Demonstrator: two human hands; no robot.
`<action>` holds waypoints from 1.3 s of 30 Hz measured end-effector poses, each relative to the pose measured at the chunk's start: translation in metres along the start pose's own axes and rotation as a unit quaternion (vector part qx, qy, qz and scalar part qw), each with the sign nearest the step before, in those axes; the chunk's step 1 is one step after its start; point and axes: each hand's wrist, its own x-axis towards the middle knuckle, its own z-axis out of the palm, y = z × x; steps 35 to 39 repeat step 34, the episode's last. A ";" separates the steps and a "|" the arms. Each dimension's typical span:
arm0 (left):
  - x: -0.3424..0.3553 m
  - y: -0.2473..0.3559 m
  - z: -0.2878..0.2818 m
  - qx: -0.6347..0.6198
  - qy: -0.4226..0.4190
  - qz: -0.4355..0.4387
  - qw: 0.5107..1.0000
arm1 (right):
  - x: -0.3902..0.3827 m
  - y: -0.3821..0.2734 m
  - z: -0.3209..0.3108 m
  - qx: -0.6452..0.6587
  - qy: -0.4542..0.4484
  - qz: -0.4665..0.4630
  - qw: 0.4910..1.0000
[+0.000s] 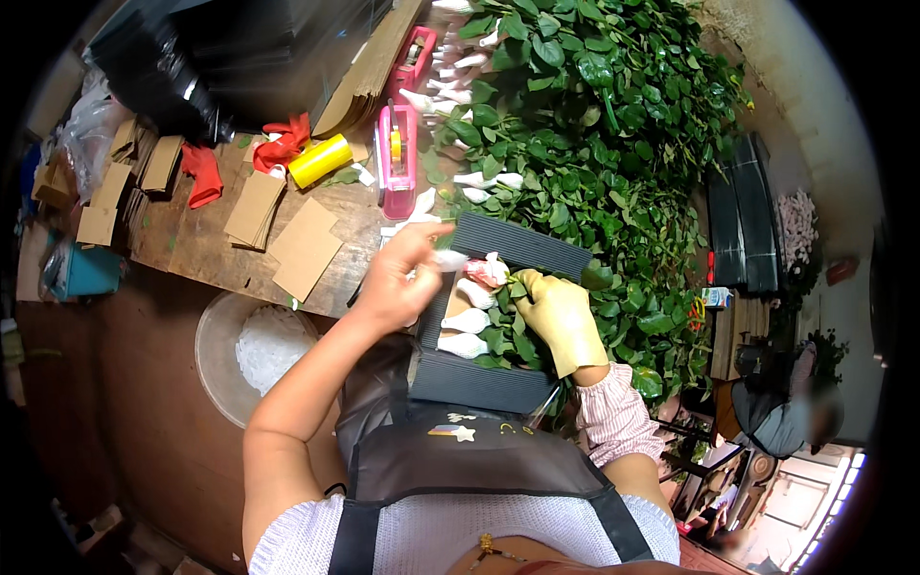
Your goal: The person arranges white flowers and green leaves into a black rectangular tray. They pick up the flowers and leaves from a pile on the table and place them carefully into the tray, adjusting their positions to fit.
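My left hand (407, 278), bare, has its fingers closed on a white net sleeve (449, 261) beside an uncovered rose. That rose (490, 272) is pink and white, its head pointing toward my left hand. Just behind its head, my right hand (556, 321), in a pale yellow glove, closes around the stem among the leaves; the glove hides the fingertips. Below lie several roses covered in white netting (465, 321), side by side. They rest on dark grey corrugated board (489, 381), whose other raised side (522, 245) stands beyond the uncovered rose.
Leafy rose stems (613, 125) with white-sleeved heads pile up at the right of the wooden table (196, 230). Pink tape dispensers (399, 158), a yellow roll (320, 161), red cloth pieces (201, 177) and cardboard pieces (307, 249) lie left. A bucket of white sleeves (273, 350) stands below.
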 end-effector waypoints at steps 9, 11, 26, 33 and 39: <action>-0.021 -0.006 0.025 0.199 -0.136 -0.120 0.963 | -0.004 -0.012 -0.034 0.054 -0.122 0.011 0.991; -0.020 -0.006 0.040 0.134 -0.106 -0.143 0.975 | -0.006 -0.019 -0.023 0.012 -0.091 0.023 0.996; -0.047 0.006 -0.006 0.116 -0.103 -0.149 0.976 | -0.016 0.000 -0.017 0.044 -0.071 -0.052 0.995; -0.047 -0.003 0.017 0.155 -0.223 -0.107 0.956 | -0.019 -0.018 0.008 -0.108 -0.085 0.034 0.990; -0.049 -0.003 0.015 0.121 -0.219 -0.136 0.958 | -0.018 -0.018 0.007 -0.104 -0.115 0.049 0.987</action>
